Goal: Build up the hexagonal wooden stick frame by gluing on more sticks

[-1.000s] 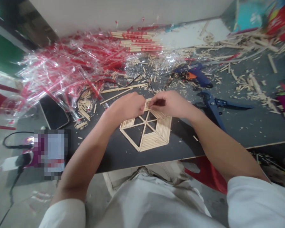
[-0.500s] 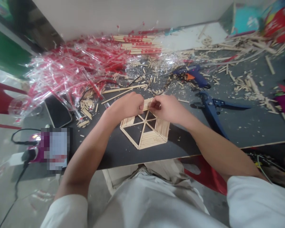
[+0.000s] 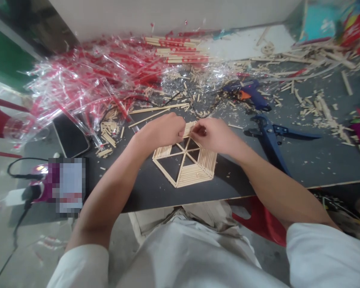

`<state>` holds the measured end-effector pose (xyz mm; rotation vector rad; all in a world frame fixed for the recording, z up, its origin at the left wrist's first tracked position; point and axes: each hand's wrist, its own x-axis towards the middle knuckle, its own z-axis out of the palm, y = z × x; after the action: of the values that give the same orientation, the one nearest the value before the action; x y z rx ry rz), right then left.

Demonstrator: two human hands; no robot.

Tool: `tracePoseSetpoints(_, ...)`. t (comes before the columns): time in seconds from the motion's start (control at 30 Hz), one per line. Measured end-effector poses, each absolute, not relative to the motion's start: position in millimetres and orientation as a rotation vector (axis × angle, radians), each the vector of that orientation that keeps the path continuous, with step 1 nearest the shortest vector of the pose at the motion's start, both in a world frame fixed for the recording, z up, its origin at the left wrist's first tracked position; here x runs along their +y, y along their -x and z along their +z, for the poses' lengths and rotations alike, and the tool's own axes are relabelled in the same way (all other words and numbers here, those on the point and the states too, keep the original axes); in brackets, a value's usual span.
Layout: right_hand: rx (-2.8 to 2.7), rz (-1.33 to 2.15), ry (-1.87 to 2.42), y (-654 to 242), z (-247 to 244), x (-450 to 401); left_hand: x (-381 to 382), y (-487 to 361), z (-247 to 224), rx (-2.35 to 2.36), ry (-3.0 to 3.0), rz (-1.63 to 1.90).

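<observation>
A hexagonal wooden stick frame lies flat on the dark table, with spokes meeting in its middle. Rows of thin sticks fill several of its wedges; the near-left wedge shows bare table. At its far side my left hand is closed, fingers curled at the left end of the far row of sticks. My right hand pinches at the right end of that same row, thumb and forefinger together. Whatever lies between the fingertips of either hand is too small or hidden to make out.
Red-and-clear plastic wrappers heap at the back left, beside a phone. Blue cutters and a blue glue gun lie to the right. Cut stick pieces are scattered about. A purple power strip sits at the left edge.
The view has shifted slightly. Both hands stay at the far side of the frame in nearly the same pose, and the frame keeps its place on the table.
</observation>
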<state>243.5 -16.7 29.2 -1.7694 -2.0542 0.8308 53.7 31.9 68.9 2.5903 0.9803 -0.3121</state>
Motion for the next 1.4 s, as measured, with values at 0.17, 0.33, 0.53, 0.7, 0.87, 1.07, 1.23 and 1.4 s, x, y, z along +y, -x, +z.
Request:
tracePoseSetpoints(0.17, -2.081, 0.865, 1.791, -242.9, 34.1, -17.3, 42.0, -48.4, 70.7, 0.933, -2.581, -0.295)
tracePoseSetpoints(0.33, -2.075, 0.899, 1.803, -242.7, 37.9, -16.9, 48.9, -41.9, 67.3, 0.929, -2.598, -0.244)
tracePoseSetpoints(0.53, -2.094, 0.908, 1.768, -243.7, 35.7, -15.4, 43.6, -47.2, 69.6, 0.915, -2.608, -0.280)
tracePoseSetpoints(0.7, -2.084, 0.881, 1.784, -243.4, 34.0, -15.9, 42.3, -49.9, 68.2, 0.940, -2.578, -0.300)
tracePoseSetpoints(0.87, -2.075, 0.887, 1.777, -244.0, 32.9, -16.0, 39.1, -50.2, 66.4, 0.939, -2.580, -0.297)
tracePoseSetpoints(1.07, -2.086, 0.975, 1.768, -246.9, 35.9, -13.1, 21.7, -59.5, 70.2, 0.973, -2.745, -0.306)
tracePoseSetpoints(1.23, -2.018, 1.057, 1.792, -249.4, 38.1, -10.5, 8.9, -69.0, 77.5, 1.031, -2.809, -0.411)
tracePoseSetpoints(1.4, -1.901, 1.128, 1.667, -250.8, 42.4, -12.7, 16.1, -62.9, 85.0, 1.031, -2.698, -0.369)
